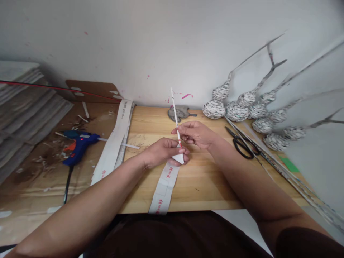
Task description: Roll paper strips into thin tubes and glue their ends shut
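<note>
A white paper strip [164, 188] with red printed characters runs from the table's front edge up to my hands. Its upper end is wound slantwise into a thin paper tube [174, 107] that points up toward the wall. My left hand [163, 152] is closed on the strip where it meets the tube, thumb on top. Higher up, my right hand [197, 134] pinches the tube between thumb and fingertips. Behind the tube, a crumpled grey rag or similar lump [179, 113] lies against the wall.
On the left, cardboard holds a blue glue gun [80, 145] among scraps, beside stacked paper [27, 93]. More white strips [114, 138] lie near it. To the right are black-handled scissors [242, 145], long rolled paper rods [271, 168] and several woven paper gourds [238, 111] along the wall.
</note>
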`<state>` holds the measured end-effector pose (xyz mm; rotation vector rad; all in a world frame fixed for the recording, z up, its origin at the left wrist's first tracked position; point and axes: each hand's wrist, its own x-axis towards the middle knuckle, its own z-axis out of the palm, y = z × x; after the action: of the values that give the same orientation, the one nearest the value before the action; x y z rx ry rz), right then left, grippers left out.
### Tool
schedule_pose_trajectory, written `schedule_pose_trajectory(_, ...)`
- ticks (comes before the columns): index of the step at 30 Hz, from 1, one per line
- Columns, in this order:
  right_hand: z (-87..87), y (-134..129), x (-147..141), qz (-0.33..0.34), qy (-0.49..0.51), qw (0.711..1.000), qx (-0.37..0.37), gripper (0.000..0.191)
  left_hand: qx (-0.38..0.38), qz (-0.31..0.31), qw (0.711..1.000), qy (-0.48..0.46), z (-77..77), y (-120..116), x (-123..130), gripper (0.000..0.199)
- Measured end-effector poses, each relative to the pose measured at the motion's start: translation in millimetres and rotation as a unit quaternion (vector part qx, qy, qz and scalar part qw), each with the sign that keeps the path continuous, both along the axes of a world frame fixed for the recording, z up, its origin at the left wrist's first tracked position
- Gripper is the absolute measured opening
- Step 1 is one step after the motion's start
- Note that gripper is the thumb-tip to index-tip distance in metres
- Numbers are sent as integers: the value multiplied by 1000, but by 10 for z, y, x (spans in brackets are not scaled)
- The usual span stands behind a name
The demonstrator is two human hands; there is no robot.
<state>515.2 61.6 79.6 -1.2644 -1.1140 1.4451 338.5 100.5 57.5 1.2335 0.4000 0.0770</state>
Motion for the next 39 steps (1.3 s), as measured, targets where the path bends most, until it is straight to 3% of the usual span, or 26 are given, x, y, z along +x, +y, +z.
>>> schedule_pose_trajectory(6, 4, -12, -36, -70, 6, 997, 29, 32, -4, -10, 1000, 1, -9, -23, 8, 30)
schedule_pose_trajectory(11, 24, -19, -37, 7, 4, 1000, 7, 33, -16, -7, 1000, 6, -12, -30, 13, 30)
schedule_pose_trajectory(15, 14, -10, -12, -65, 25, 997, 14, 31, -16, -10, 1000, 15, -19, -37, 17, 31)
schedule_pose_trajectory(20, 16, -21, 33, 25, 13, 1000, 2, 33, -12, -3, 1000, 7, -16, -39, 13, 31)
schedule_pose_trajectory(25, 21, -27, 18, -55, 21, 998, 23, 30, 1, -10, 1000, 3, -15, -38, 13, 29)
schedule_pose_trajectory(30, 83, -46, 25, 19, -16, 999, 36, 33, -7, -4, 1000, 9, -18, -40, 9, 29)
schedule_pose_trajectory(34, 85, -39, 25, -66, -1, 997, 48, 32, -4, -19, 1000, 12, -25, -53, 2, 31)
schedule_pose_trajectory(39, 53, -38, 43, 47, -3, 999, 21, 34, -3, -6, 1000, 19, -40, -52, 4, 33)
